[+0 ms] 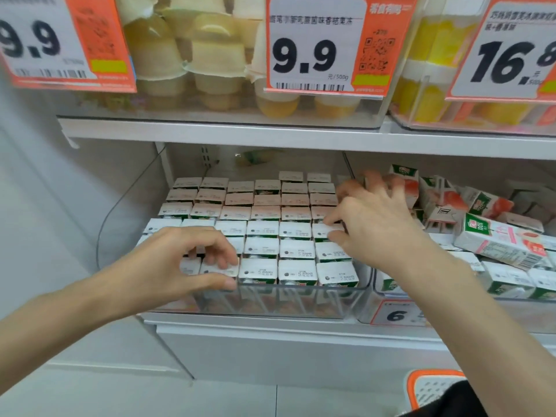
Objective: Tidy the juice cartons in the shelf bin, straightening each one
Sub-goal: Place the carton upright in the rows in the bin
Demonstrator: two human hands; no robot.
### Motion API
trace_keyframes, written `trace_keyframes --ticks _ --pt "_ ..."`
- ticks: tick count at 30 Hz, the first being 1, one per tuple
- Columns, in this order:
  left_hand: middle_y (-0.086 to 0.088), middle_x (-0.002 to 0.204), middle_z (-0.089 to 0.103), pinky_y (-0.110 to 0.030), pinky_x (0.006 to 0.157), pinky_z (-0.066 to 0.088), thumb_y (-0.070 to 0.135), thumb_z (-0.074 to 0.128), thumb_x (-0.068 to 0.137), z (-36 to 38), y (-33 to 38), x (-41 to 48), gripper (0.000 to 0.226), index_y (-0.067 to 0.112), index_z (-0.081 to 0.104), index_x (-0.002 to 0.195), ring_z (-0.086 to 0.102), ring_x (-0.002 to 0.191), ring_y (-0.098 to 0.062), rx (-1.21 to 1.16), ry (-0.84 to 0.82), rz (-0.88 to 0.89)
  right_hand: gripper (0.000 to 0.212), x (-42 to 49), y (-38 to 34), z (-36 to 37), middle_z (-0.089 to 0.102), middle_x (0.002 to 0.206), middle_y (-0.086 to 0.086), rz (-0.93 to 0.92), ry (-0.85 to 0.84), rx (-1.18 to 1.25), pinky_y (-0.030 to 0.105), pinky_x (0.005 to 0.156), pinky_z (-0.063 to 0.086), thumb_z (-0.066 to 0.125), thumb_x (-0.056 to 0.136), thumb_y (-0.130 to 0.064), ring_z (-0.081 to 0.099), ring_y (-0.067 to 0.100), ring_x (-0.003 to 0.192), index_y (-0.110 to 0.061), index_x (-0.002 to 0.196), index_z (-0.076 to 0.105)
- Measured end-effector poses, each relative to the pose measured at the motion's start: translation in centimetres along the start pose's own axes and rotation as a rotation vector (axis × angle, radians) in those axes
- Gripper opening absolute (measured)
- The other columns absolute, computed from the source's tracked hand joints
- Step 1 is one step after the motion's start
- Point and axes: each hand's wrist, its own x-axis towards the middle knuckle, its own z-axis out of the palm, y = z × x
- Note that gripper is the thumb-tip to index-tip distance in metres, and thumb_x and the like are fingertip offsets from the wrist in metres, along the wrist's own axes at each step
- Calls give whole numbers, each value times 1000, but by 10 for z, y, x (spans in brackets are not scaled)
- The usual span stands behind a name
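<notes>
A clear plastic shelf bin [279,305] holds several neat rows of upright white-topped juice cartons [263,230]. My left hand [180,260] is at the bin's front left, thumb and fingers pinching a front-row carton [218,269]. At the bin's right side, my right hand [376,224] has its thumb and forefinger pinching the top of a carton in the right column [326,231], and its other fingers are spread over the back right corner. Cartons beneath both hands are partly hidden.
To the right, a second bin [388,291] holds jumbled cartons, one lying flat [499,245]. A white shelf edge [270,136] hangs overhead, with jelly cups and orange price tags [316,46] above it. An orange basket [433,389] sits at the lower right.
</notes>
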Motion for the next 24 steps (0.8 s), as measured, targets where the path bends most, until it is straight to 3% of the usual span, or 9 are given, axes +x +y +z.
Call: trace_keyframes --ticks 3,6,8,13,15,17,24 --pt "15 89 71 -21 74 48 62 85 76 -11 -12 -20 30 40 73 92 64 85 -13 66 7 -12 30 -20 -26 4 55 137 -11 -145 90 186 44 107 17 63 98 -57 27 23 138 -41 121 74" --pt "20 91 66 -21 74 46 60 84 77 -16 -19 -35 29 42 69 93 60 86 -9 142 10 -10 26 -33 -54 10 65 99 -18 -330 62 385 32 95 24 63 96 -60 43 9 110 -37 95 74" --pt "23 93 62 -23 76 47 62 79 81 -13 -21 -42 29 43 66 97 60 89 -4 202 31 23 28 -34 -61 14 65 88 -16 -400 28 405 27 84 26 66 93 -61 47 9 97 -34 92 71" --pt "24 89 57 -25 74 46 34 85 87 -3 -19 -45 20 33 66 94 56 88 -5 307 97 63 9 -37 -69 26 61 83 -15 -458 116 364 26 80 27 74 95 -35 51 10 83 -29 88 72" --pt "22 89 59 -23 73 46 29 86 88 -3 -17 -45 20 30 67 93 55 86 -4 321 107 71 10 -40 -69 27 58 81 -17 -419 120 406 22 78 26 73 96 -33 45 6 81 -28 88 72" --pt "20 87 60 -30 71 50 25 88 87 -4 -16 -45 21 28 67 91 56 84 -6 313 119 80 11 -43 -68 28 58 80 -16 -419 143 411 22 79 28 73 96 -31 45 7 79 -27 86 72" --pt "19 87 61 -40 67 56 38 73 87 -10 -9 -46 10 29 69 90 59 80 -6 314 149 92 10 -47 -74 32 60 80 -8 -463 251 378 30 70 47 71 92 -24 56 20 78 -20 84 72"
